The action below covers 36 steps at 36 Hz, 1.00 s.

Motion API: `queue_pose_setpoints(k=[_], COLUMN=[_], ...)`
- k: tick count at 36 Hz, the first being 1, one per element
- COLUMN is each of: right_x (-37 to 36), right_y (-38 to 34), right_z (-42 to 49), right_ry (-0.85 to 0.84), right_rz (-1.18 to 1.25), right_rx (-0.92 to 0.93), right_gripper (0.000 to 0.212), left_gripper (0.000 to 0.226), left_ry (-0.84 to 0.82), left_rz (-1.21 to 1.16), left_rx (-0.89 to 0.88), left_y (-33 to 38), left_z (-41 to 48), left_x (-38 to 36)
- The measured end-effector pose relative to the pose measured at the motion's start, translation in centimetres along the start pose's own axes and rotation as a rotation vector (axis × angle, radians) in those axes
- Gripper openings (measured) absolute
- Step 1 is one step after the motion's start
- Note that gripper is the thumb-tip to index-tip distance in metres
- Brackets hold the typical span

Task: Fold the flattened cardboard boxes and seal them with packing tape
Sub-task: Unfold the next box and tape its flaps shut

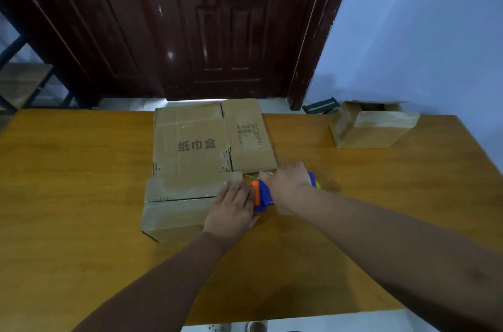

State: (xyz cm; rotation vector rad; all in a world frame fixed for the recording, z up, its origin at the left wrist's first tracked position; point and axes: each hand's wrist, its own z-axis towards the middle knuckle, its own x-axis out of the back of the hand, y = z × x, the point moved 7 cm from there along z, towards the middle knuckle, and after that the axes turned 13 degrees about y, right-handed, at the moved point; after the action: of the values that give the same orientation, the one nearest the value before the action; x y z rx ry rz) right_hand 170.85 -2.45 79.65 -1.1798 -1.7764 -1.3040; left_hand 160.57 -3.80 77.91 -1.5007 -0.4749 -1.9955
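Presses left hand, fingers straight, flat on the box lying on the table, keeping flaps shut. Grips tape dispenser in right hand, just beside the box's right end, probably to draw tape along the seam.

**A plain domestic-looking room, used for packing**

A dark red-brown panelled door fills the upper centre, set in a pale blue painted wall at upper right. A wooden table spans the lower frame and bears a flattened cardboard box and a tape dispenser. A metal-framed shelf stands at the left edge.
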Motion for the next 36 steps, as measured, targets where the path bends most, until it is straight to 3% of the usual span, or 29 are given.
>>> queue_pose_setpoints(k=[7, 12, 17, 36], right_x=[0.6, 1.1, 1.3, 2.5], right_y=[0.5, 1.1, 0.2, -1.0], right_z=[0.0, 0.0, 0.1, 1.0], right_ry=[-0.053, -0.085, -0.076, -0.144], right_rz=[0.036, 0.015, 0.035, 0.015], right_rx=[-0.005, -0.029, -0.017, 0.003], right_gripper=[0.048, 0.046, 0.047, 0.054], left_gripper=[0.065, 0.049, 0.047, 0.063], left_ry=[-0.234, -0.064, 0.079, 0.159], left_rz=[0.003, 0.105, 0.033, -0.11], left_rx=[0.124, 0.099, 0.14, 0.22], left_y=[1.1, 1.9, 0.9, -0.3], left_z=[0.8, 2.7, 1.9, 0.1], left_x=[-2.0, 0.5, 0.8, 0.7])
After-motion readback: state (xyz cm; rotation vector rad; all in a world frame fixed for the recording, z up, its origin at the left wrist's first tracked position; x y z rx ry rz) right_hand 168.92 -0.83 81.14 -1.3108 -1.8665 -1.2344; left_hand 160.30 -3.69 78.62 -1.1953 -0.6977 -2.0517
